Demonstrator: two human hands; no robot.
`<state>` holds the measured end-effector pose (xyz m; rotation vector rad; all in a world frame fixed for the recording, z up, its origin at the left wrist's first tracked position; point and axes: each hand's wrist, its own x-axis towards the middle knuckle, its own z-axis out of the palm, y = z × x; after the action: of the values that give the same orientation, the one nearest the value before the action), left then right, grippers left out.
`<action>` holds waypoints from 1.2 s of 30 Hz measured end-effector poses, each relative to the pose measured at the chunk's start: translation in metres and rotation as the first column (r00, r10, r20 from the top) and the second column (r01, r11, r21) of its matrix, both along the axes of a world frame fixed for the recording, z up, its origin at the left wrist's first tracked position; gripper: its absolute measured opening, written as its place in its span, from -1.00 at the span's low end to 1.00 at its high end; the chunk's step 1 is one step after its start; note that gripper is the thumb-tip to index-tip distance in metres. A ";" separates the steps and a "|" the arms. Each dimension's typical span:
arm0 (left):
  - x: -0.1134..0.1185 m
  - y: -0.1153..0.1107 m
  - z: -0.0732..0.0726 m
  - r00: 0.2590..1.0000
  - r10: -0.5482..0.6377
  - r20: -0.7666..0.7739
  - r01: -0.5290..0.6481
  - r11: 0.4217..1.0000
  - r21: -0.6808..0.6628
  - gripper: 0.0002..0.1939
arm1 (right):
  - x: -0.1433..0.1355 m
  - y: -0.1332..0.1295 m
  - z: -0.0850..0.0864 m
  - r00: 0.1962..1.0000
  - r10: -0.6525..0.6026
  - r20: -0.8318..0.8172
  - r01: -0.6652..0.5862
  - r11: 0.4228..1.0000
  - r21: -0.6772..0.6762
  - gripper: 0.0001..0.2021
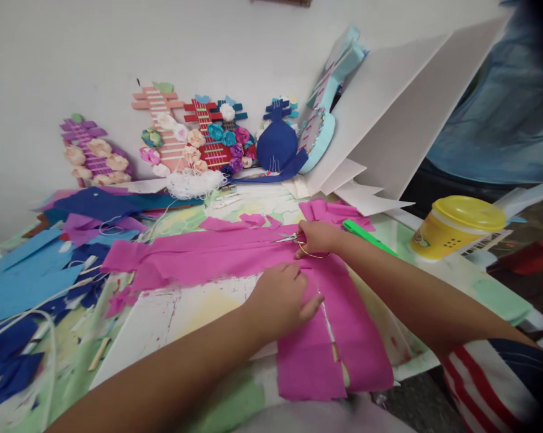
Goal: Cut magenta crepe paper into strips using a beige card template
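A long bright pink sheet (176, 258), thin paper or cloth, runs across the table and bends toward me at its right end. My right hand (319, 237) grips small gold-handled scissors (291, 238), whose blades point left over the sheet's upper part. Just below, my left hand (280, 300) rests on the pink sheet with bent fingers and the thumb spread out to the right. A slit splits the near part of the sheet, between my left hand and its front edge. White board (163, 319) lies underneath. Loose pink scraps (235, 222) lie behind the sheet.
A green cutter (370, 236) and a yellow-lidded tub (460, 225) are at right. Blue and purple scraps (32, 264) and a white cord (50, 343) cover the left side. Decorated lute-shaped crafts (208, 138) line the wall, beside leaning white boards (388, 108).
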<state>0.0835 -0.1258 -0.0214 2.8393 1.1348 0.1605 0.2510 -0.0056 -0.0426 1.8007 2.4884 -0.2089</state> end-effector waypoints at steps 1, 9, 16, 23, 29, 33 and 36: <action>0.004 0.002 -0.007 1.000 0.011 -0.026 -0.010 0.998 0.061 -0.48 | 0.000 0.000 0.000 1.000 0.000 -0.001 0.000 1.000 -0.004 -0.36; 0.005 -0.006 -0.045 0.985 -0.111 -0.134 0.094 0.988 -0.124 -0.23 | -0.003 0.000 -0.001 0.999 -0.031 -0.033 0.032 0.999 0.012 -0.40; 0.004 -0.009 -0.044 0.986 -0.115 -0.122 0.099 0.987 -0.125 -0.23 | -0.005 0.004 -0.001 0.998 -0.055 -0.036 0.055 0.998 0.017 -0.43; 0.005 -0.013 -0.045 0.990 -0.102 -0.099 0.086 0.985 -0.151 -0.22 | -0.008 0.004 -0.001 0.998 -0.059 -0.036 0.060 0.998 0.020 -0.45; 0.009 -0.017 -0.043 0.993 -0.067 -0.094 0.049 0.982 -0.184 -0.21 | -0.005 0.002 0.001 0.996 -0.064 -0.060 0.065 0.998 0.020 -0.44; 0.012 -0.019 -0.041 0.994 -0.066 -0.082 0.049 0.980 -0.194 -0.21 | -0.005 -0.003 0.001 0.993 -0.082 -0.083 0.083 0.996 0.009 -0.43; 0.012 -0.020 -0.039 0.997 -0.028 -0.071 0.013 0.980 -0.197 -0.21 | -0.012 -0.008 0.000 0.992 -0.094 -0.081 0.095 0.995 0.011 -0.38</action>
<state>0.0958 -0.1454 -0.0599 2.7007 1.0687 -0.0559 0.2395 -0.0132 -0.0424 1.9561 2.4653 -0.2732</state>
